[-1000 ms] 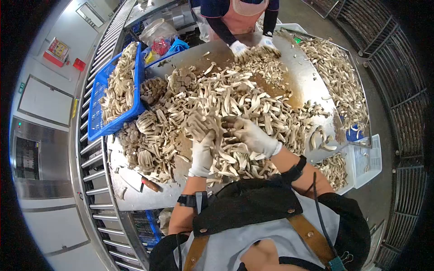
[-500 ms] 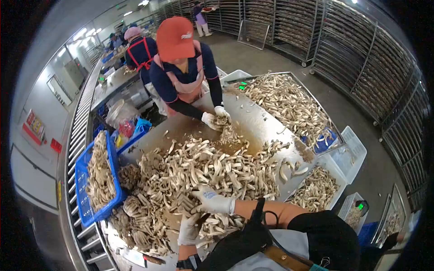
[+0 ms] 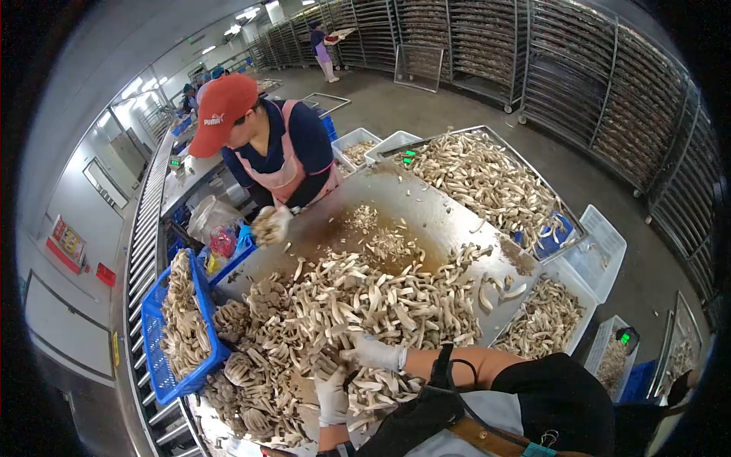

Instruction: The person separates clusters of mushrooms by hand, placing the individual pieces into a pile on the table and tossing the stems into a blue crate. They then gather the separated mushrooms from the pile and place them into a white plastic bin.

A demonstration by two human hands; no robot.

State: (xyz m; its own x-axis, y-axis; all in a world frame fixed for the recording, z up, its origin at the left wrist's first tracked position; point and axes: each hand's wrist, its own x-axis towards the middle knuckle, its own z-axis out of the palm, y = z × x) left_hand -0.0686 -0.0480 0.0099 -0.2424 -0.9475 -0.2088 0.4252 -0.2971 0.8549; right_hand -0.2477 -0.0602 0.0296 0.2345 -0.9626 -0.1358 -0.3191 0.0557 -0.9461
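My left hand point(image 3: 332, 396), in a white glove, closes on a clump of mushrooms point(image 3: 327, 361) at the near side of a large heap. From the right, my gloved right hand point(image 3: 375, 353) reaches over the same clump with its fingers curled against it; the fingertips are partly hidden. Loose, pale-stemmed mushrooms point(image 3: 381, 301) lie heaped just beyond my hands on the metal table point(image 3: 472, 266). Left of my hands lie more unseparated mushroom clusters point(image 3: 259, 381).
Across the table, a co-worker in a red cap point(image 3: 228, 114) holds a mushroom clump. A blue basket point(image 3: 156, 335) of mushrooms stands left by the roller conveyor point(image 3: 138, 266). A heaped tray point(image 3: 567, 202) and white crates point(image 3: 590, 305) stand right. Drying racks point(image 3: 647, 91) line the back.
The co-worker has turned and moved a clump leftwards toward the basket, leaving small pieces on the table. My hands stay together at the clump; the view has shifted slightly.
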